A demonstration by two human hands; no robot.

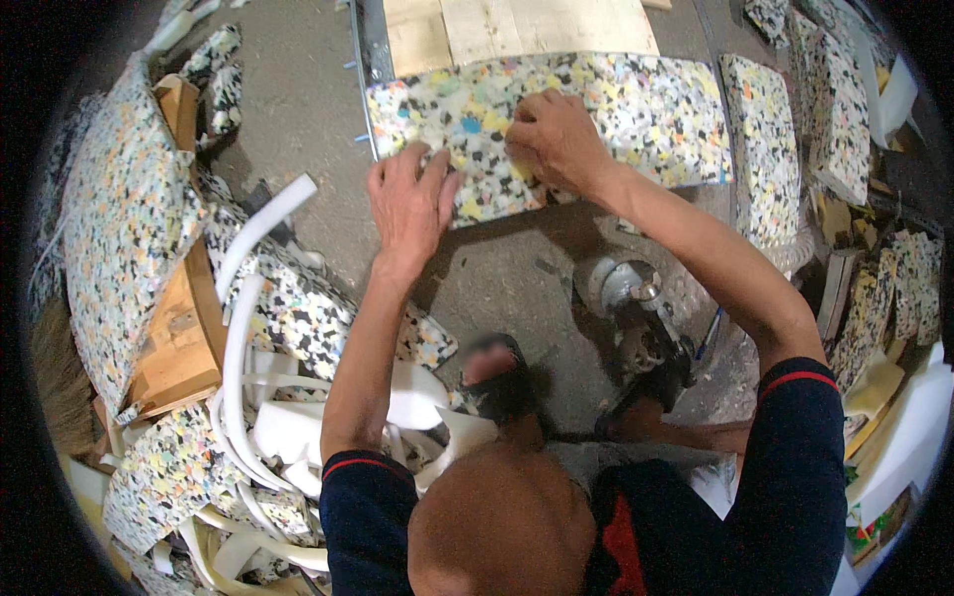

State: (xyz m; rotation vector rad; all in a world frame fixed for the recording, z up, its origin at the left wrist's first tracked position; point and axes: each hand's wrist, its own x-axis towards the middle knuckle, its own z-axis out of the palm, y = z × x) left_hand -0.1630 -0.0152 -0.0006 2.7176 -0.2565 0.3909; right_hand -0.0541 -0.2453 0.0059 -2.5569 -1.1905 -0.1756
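A speckled slab of multicoloured foam lies crosswise in front of me, against pale wooden boards at its far side. My left hand rests at the slab's near left edge, its slightly blurred fingers apart on the foam. Farther in, near the slab's middle, my right hand bends its fingers down against the top face. Those fingers are curled together, and whatever may be between them is hidden.
On the floor near my foot stands a metal tool with a round silvery cup. White foam strips and offcuts pile up at left, beside a wooden frame covered with speckled foam. More foam slabs lie along the right.
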